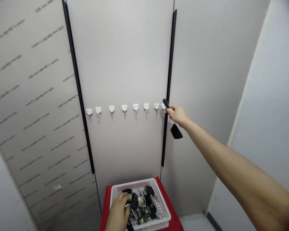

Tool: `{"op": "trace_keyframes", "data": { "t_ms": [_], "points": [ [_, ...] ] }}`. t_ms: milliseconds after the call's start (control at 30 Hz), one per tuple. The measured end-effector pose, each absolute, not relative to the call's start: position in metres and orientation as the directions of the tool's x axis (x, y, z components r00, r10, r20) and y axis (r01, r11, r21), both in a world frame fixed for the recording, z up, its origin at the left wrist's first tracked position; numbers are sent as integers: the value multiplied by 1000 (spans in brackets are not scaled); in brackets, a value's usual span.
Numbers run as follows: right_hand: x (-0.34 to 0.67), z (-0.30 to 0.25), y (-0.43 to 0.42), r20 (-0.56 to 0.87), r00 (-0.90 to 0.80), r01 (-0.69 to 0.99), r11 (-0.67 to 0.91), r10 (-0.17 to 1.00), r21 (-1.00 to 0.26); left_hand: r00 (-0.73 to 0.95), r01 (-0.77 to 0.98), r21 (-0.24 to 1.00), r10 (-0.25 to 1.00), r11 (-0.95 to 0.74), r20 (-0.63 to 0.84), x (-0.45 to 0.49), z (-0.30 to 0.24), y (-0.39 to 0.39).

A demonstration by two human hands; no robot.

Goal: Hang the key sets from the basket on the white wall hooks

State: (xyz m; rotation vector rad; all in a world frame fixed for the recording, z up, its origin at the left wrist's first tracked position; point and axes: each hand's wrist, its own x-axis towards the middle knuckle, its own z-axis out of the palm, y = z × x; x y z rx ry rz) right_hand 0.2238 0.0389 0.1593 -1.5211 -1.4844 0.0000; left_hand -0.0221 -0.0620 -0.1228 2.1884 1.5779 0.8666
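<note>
High on the right, my right hand (177, 115) is closed on a black key fob (166, 103). A metal ring hangs below the fingers with a dark, flat pendant (176, 131) on it. The fob is in front of the rightmost white hook (163, 107) and partly covers it; whether they touch I cannot tell. Down at the white plastic basket (165, 214), my left hand (119, 208) lies over the near left part, fingers bent and thumb apart, touching the keys (146, 200). Several keys with black heads and rings lie there in a heap. What is under the left palm is hidden.
A row of white adhesive hooks (124, 109) runs across the pale cabinet panel, between two long black handles (170, 80). The basket stands on a red-covered stand (107, 199). Printed film covers the left panel (38, 96). A white wall (269, 106) bounds the right.
</note>
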Motion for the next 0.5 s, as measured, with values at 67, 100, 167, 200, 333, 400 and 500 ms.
{"op": "trace_keyframes", "data": {
  "t_ms": [67,100,167,200,333,400,500],
  "points": [
    [211,145,36,500,169,669,274,850,-691,215,739,573,931,-353,296,-23,-120,-65],
    [204,134,34,438,111,614,285,892,-736,211,734,579,929,-356,303,-24,-119,-66],
    [190,102,27,313,-5,506,272,950,-818,203,714,602,928,-358,312,-25,-119,-66],
    [183,84,23,254,-59,460,252,965,-851,195,699,620,930,-356,313,-25,-119,-65],
    [156,2,8,52,-221,376,134,974,-917,124,592,756,958,-280,257,-29,-119,-57],
    [145,-33,3,-12,-260,397,95,966,-913,70,500,843,979,-199,190,-33,-118,-52],
    [135,-67,-3,14,-279,500,158,960,-851,21,361,925,993,-117,118,-40,-118,-44]
  ]
}}
